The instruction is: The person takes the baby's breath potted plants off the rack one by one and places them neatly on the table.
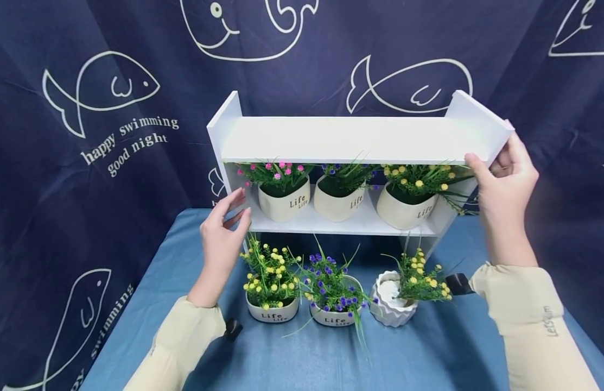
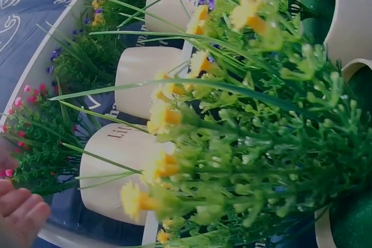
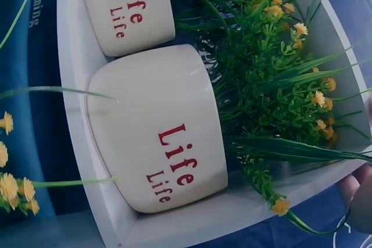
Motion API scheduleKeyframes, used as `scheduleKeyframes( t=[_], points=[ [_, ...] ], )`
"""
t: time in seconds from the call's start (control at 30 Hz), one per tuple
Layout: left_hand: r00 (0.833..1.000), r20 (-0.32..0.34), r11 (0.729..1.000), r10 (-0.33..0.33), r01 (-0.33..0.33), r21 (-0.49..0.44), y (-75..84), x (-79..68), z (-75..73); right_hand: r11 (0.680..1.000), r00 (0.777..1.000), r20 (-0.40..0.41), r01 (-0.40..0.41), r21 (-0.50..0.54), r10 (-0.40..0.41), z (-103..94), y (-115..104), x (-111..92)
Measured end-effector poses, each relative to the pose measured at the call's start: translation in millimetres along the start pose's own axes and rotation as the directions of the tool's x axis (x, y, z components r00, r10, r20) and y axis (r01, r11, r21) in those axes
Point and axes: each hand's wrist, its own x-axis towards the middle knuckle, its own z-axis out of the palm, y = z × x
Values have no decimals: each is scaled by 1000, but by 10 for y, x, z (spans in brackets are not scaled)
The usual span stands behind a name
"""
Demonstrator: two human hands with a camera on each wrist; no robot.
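A white two-tier shelf stands on the blue cloth, with several potted artificial plants on and before it. My right hand grips its right side panel near the upper board, thumb in front and fingers wrapping behind. By the left side panel is my left hand, thumb and fingers apart, fingertips right at the panel's front edge. On the middle board are a pink-flowered pot, a purple-flowered pot and a yellow-flowered pot, all cream with "Life" lettering. In the right wrist view, the yellow-flowered pot sits close to the side panel.
Before the shelf stand a yellow-flowered pot, another with purple flowers and a ridged white pot with yellow flowers leaning right. Long grass blades stick out forward. A dark blue fish-print curtain hangs behind the blue-covered table.
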Motion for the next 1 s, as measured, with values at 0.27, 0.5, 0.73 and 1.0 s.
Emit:
scheduleKeyframes(
  t=[0.27, 0.5, 0.73, 1.0],
  points=[
    [970, 160, 978, -181, 160, 136, 50, 137, 73, 999, 1000, 2, 3, 44, -3, 24, -4, -3],
    [927, 258, 940, -272, 198, 278, 77, 259, 132, 999, 1000, 1, -10, 54, 10, 21, -5, -8],
    [886, 313, 896, -342, 206, 394, 40, 377, 191, 999, 1000, -2, -27, 42, 28, 20, -15, -11],
    [815, 374, 851, -443, 250, 463, 10, 546, 245, 998, 999, -4, -33, 49, 34, 22, -14, -10]
  ],
)
